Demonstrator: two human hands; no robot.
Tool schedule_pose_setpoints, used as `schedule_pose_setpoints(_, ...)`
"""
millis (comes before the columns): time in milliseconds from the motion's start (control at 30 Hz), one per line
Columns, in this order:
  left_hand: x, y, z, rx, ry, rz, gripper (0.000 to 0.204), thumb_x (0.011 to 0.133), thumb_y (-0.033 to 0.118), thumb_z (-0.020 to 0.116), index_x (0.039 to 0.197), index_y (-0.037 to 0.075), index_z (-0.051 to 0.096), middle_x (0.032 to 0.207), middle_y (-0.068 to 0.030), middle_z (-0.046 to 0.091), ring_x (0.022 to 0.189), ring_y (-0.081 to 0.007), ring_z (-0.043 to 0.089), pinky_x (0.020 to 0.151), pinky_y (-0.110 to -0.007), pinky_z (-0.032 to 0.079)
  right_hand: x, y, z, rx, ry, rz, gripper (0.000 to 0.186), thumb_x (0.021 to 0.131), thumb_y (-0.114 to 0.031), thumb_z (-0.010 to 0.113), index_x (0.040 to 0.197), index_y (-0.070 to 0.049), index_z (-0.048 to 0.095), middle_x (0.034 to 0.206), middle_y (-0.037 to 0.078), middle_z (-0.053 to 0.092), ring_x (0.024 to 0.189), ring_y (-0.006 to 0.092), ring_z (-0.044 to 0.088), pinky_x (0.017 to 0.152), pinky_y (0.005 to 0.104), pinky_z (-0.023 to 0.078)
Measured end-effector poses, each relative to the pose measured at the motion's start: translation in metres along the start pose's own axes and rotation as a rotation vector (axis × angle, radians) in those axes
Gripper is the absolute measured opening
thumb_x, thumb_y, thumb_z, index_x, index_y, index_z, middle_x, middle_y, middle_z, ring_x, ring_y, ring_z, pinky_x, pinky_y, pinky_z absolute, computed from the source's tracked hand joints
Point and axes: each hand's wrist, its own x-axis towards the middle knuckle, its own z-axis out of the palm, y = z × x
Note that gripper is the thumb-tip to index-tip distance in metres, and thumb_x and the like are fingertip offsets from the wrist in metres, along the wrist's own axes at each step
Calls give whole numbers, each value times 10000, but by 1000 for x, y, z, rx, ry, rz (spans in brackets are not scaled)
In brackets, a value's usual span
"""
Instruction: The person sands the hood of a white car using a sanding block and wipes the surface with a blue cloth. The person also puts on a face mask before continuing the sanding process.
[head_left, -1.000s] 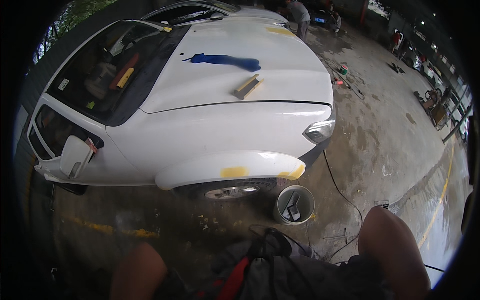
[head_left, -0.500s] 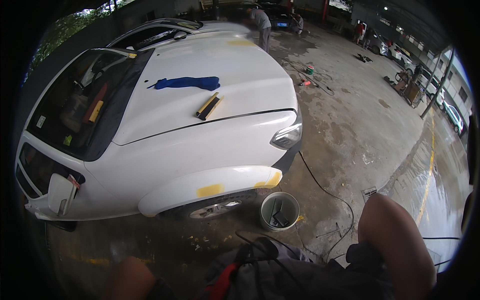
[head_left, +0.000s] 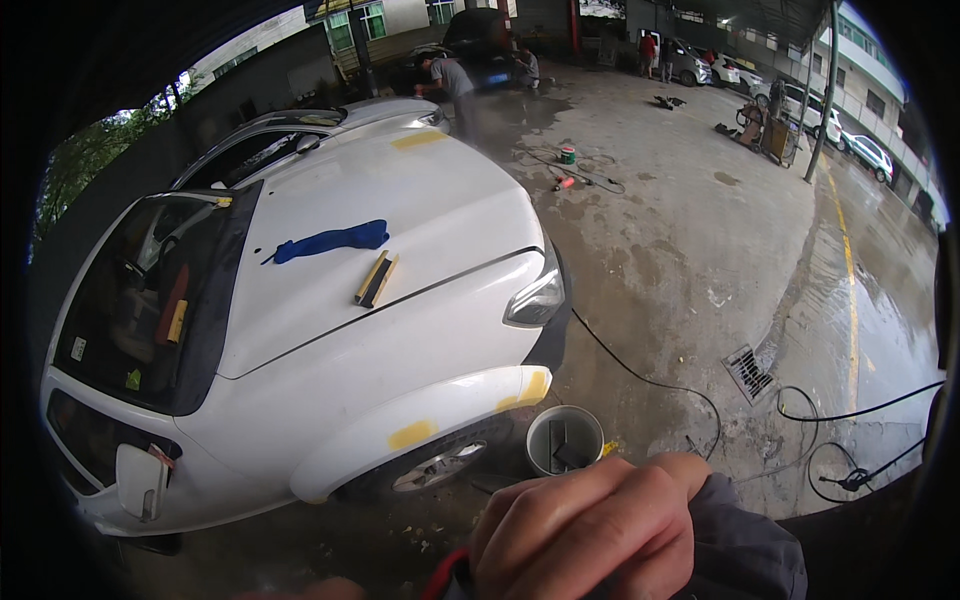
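My right hand (head_left: 590,530) is raised large and close at the lower middle, its fingers curled together. Whatever they may hold is hidden behind the knuckles. Only a dim patch of skin from my left hand or forearm (head_left: 315,588) shows at the bottom edge, fingers out of sight. Just beyond my right hand stands a pale bucket (head_left: 602,432) with dark block-shaped items inside. Ahead is a white car (head_left: 330,390) with yellow filler patches (head_left: 412,434) on its wheel arch. On its hood lie a blue cloth (head_left: 335,240) and a yellow-edged sanding block (head_left: 376,280).
A black hose (head_left: 640,375) runs over the wet concrete near a floor drain grate (head_left: 746,372). Cables (head_left: 850,475) loop at the right. Farther off, a person (head_left: 452,85) leans by a silver car, and a green reel-like item (head_left: 568,155) sits among cords.
My right hand has come up into view in front of my body, with its fingers curled. The view has shifted, showing more of the far yard. The cloth and block remain on the hood.
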Motion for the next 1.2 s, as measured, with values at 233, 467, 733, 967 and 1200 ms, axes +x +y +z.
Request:
schedule_pose_setpoints(233, -3, 12, 14, 27, -34, -254, 107, 997, 276, 635, 1086, 325, 669, 1034, 122, 567, 973, -142, 493, 801, -354, 385, 33, 55, 21, 339, -81, -614, 475, 1003, -332, 717, 1110, 129, 751, 1063, 238, 655, 826, 248, 666, 724, 334, 559)
schedule_pose_setpoints(467, -7, 24, 36, 28, 44, -324, 57, 997, 302, 627, 996, 297, 683, 946, 117, 524, 917, -131, 469, 779, -358, 362, 20, 46, 72, 627, 201, -448, 528, 980, -370, 748, 1130, 136, 732, 1109, 244, 650, 916, 282, 674, 791, 354, 564)
schedule_pose_setpoints(733, -5, 28, 51, 47, 96, -374, 92, 1012, 322, 613, 990, 269, 684, 916, 102, 495, 873, -136, 453, 758, -353, 351, 23, 46, 44, 509, -19, -455, 474, 952, -302, 787, 1137, 132, 734, 1119, 250, 677, 924, 311, 671, 831, 404, 554)
schedule_pose_setpoints(967, -12, 22, 48, -20, 58, -402, 120, 1021, 291, 602, 1095, 229, 674, 1041, 75, 537, 988, -145, 488, 793, -344, 395, 15, 45, 44, 495, -22, -405, 473, 928, -297, 818, 1142, 117, 737, 1123, 237, 696, 966, 304, 663, 856, 404, 542)
schedule_pose_setpoints(1200, -21, 19, 45, -106, 105, -345, 170, 1026, 269, 594, 1167, 202, 659, 1137, 51, 552, 1074, -155, 501, 818, -337, 425, 25, 43, 39, 520, -58, -446, 478, 940, -312, 804, 1149, 112, 736, 1131, 223, 698, 975, 303, 664, 849, 391, 535)
